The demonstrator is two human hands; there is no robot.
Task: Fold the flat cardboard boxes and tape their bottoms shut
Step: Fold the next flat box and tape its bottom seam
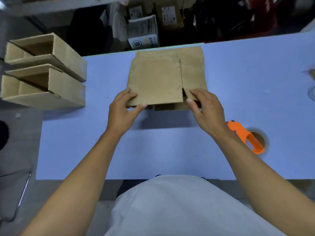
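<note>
Two folded boxes (44, 70) sit stacked at the worktop's (102, 150) left edge, likely parked clear as finished work. The left hand (123, 111) pinches the near left corner of the flat box (163, 77), which lies mid-worktop toward the far edge; the right hand (205, 108) pinches its near right flap, probably to spread it open. A tape dispenser (245, 137) waits near the right, within reach. Dark, cluttered storage lies beyond the far edge.

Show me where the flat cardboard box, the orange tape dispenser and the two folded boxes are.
flat cardboard box (158, 77): head view, on the middle of its top panel.
orange tape dispenser (242, 132): head view, on its orange handle.
folded boxes (68, 57): head view, on the side wall of the farther one.
</note>
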